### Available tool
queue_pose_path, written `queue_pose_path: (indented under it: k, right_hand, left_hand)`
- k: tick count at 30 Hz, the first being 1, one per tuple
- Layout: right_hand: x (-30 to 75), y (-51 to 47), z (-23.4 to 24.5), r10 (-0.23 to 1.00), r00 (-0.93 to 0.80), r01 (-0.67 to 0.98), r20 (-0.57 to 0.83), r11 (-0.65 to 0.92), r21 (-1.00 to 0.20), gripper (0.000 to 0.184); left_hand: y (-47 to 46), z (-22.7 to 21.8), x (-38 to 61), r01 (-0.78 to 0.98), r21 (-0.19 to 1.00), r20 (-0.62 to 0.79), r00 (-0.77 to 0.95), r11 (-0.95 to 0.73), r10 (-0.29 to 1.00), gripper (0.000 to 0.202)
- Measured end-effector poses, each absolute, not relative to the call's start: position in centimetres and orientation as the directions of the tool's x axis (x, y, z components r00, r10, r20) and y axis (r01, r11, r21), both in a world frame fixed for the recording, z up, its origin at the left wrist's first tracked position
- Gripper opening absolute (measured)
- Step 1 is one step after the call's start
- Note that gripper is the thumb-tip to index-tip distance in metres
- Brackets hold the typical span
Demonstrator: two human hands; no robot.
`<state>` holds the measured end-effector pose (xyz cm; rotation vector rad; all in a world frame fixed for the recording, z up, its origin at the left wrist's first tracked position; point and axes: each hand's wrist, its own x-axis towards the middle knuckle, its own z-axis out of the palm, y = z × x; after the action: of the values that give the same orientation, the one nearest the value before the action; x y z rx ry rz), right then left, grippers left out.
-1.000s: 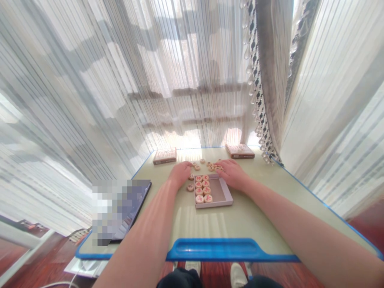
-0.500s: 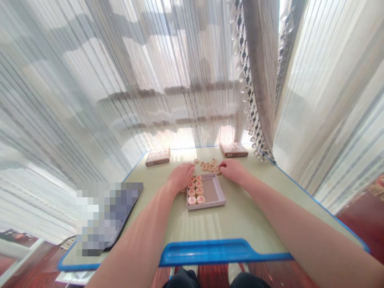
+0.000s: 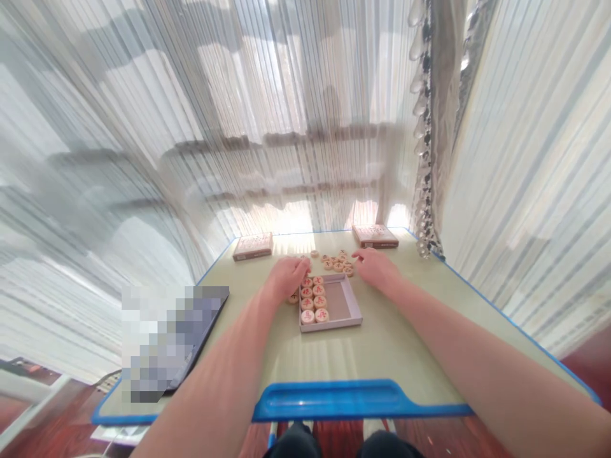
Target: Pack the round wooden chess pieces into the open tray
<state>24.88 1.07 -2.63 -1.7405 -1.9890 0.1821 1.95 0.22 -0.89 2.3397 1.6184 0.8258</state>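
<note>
A shallow open box (image 3: 331, 327) sits mid-table, its left side filled with two columns of round Chinese chess pieces (image 3: 319, 302) with red characters. My left hand (image 3: 287, 278) is at the box's far left corner, fingers curled together; what they hold, if anything, is hidden. Beside that hand, outside the box, lies a loose piece (image 3: 293, 298), partly covered. Beyond the box is a small pile of dark-marked pieces (image 3: 338, 266). My right hand (image 3: 375, 267) hovers just right of this pile, fingers loosely bent and apart, with nothing visible in them.
Two flat printed boxes stand at the far edge, one left (image 3: 252, 247) and one right (image 3: 375, 236). A blurred dark flat device (image 3: 200, 337) lies at the left. The table (image 3: 405, 356) has a blue rim and front tray (image 3: 329, 399). Curtains (image 3: 305, 127) hang behind.
My right hand has drawn slightly right, away from the pile. My left hand has shifted a little, showing more of the loose piece beside it. The view has turned slightly.
</note>
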Motion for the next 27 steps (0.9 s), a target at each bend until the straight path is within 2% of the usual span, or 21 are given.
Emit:
queue_pose_path:
  k: [3,7,10,17,20,24,27]
  right_hand:
    - [24.6,1.0,-2.8,0.944,-0.185,0.885,0.273,0.281,-0.371,0.031]
    - [24.2,0.7,-2.6,0.952,-0.157,0.891,0.261,0.251,-0.377,0.032]
    - [24.4,0.6,-2.1,0.957,-0.120,0.898,0.263,0.218,-0.383,0.027]
    - [24.8,0.2,-1.4,0.966,-0.191,0.923,0.172,0.236,-0.303,0.021]
    - [24.6,0.1,-1.6,0.956,-0.197,0.919,0.215,0.257,-0.299,0.023]
    - [23.8,0.2,-2.5,0.882,-0.293,0.871,0.369,0.405,-0.278,0.029]
    - [23.3,0.7,-3.2,0.844,-0.326,0.831,0.426,0.471,-0.296,0.033]
  left_hand:
    - [-0.3,-0.6,2.7,0.825,0.377,0.298,0.322,-0.421,0.898,0.052]
    - [-0.9,-0.2,3.3,0.844,0.298,0.242,0.385,-0.446,0.891,0.052]
    - [-1.0,-0.2,3.3,0.832,0.316,0.246,0.393,-0.457,0.886,0.049]
    - [-1.0,-0.4,3.3,0.809,0.357,0.255,0.397,-0.467,0.882,0.042]
    - [-1.0,-0.4,3.3,0.813,0.334,0.268,0.404,-0.478,0.874,0.042]
    - [-1.0,-0.5,3.3,0.815,0.318,0.290,0.403,-0.484,0.868,0.043]
    - [-1.0,-0.4,3.4,0.812,0.324,0.298,0.400,-0.486,0.867,0.044]
